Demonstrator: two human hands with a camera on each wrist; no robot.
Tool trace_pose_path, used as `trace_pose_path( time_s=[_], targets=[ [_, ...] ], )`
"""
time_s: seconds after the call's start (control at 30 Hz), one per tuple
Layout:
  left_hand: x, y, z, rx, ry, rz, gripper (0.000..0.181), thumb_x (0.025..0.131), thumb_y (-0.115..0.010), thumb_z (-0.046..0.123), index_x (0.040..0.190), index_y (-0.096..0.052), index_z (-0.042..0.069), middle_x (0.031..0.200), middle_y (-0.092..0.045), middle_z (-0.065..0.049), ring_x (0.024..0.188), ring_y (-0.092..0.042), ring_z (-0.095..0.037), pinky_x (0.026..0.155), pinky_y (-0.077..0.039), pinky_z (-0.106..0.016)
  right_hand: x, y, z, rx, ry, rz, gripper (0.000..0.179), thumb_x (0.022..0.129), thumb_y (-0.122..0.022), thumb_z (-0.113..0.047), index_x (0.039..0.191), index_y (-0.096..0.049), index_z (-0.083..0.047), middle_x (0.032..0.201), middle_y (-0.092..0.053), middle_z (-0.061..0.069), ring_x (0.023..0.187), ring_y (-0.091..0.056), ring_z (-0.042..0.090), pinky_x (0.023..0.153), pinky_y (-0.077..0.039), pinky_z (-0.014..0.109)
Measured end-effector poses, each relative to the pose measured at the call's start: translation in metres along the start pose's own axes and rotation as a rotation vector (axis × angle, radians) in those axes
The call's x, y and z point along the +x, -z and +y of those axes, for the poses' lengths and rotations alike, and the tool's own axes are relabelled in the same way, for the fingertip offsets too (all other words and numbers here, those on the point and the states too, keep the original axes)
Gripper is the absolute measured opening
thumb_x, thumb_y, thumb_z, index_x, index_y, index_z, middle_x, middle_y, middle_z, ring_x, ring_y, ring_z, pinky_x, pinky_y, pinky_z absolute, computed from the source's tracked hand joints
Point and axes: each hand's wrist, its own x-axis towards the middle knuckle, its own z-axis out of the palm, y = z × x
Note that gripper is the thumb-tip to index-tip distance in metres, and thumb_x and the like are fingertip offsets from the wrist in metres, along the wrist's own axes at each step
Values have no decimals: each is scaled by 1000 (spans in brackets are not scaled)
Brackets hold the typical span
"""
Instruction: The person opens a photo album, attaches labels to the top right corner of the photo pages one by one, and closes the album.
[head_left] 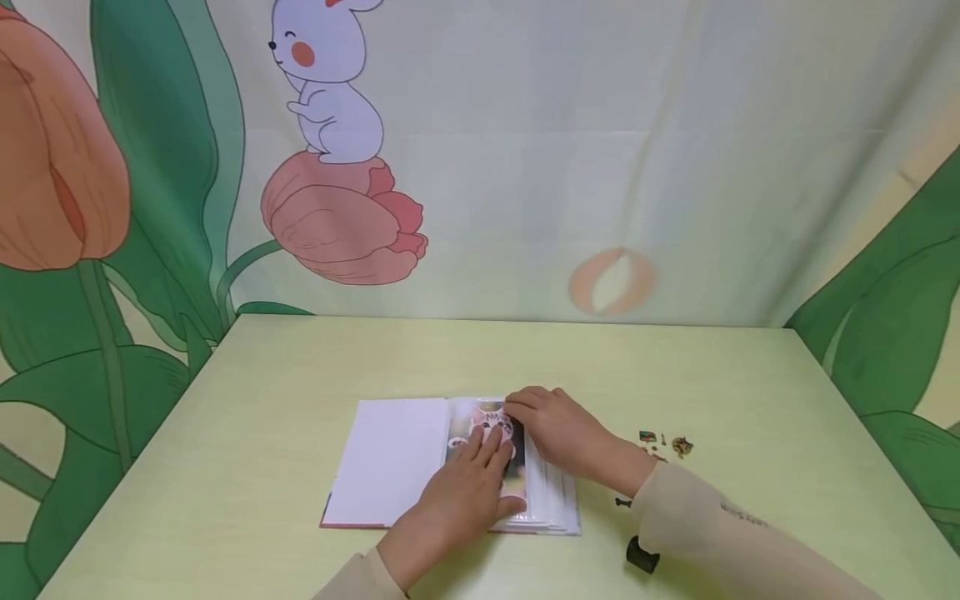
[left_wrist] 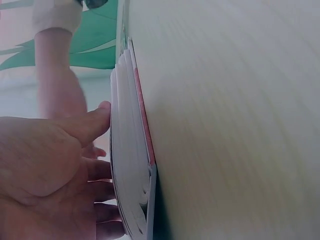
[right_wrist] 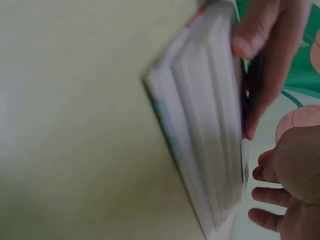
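Note:
A photo album [head_left: 386,462] lies spread on the table, its blank white inside cover on the left and a stack of sleeve pages on the right. On the top page is a picture of a pink-and-white cartoon cat [head_left: 489,414]. My left hand [head_left: 461,496] presses on this picture with its fingers stretched out, covering its middle. At the upper right corner of the picture rests my right hand [head_left: 562,429], its fingers slightly bent over the page. In the left wrist view the thick page edges [left_wrist: 127,135] show beside the left thumb.
To the right of the album lie small colourful pieces [head_left: 682,446], partly behind the right forearm. A small dark bone-shaped piece [head_left: 623,502] is near the sleeve. A black object [head_left: 642,554] sits below that sleeve. Behind the table hangs a printed curtain [head_left: 510,167].

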Motion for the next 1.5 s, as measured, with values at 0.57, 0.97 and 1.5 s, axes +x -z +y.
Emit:
trace_pose_path(
  time_s=[0.57,0.97,1.5],
  targets=[
    [1,-1,-2,-10,-7,-7,76,101,-60,49,155,-43,-2,164,-33,-21,153,-27,-39,120,-31,-51,-6,-4,-12,-80,-151,-241,51,110,-48,-16,159,-39,-5,165,-34,13,151,-33,34,110,-42,60],
    [1,-1,1,17,-22,1,75,101,-60,50,153,-45,-2,163,-35,-21,152,-28,-39,120,-32,-50,-9,-2,-3,-10,-206,-216,52,110,-46,-10,159,-35,1,167,-29,17,154,-26,34,115,-38,56],
    [-2,-3,-1,7,-31,-5,75,102,-58,49,154,-43,-3,163,-34,-22,153,-27,-40,120,-31,-51,-26,-2,-22,-95,-113,-221,53,108,-51,-14,160,-39,-9,167,-33,6,151,-33,31,105,-46,56]
  ],
)
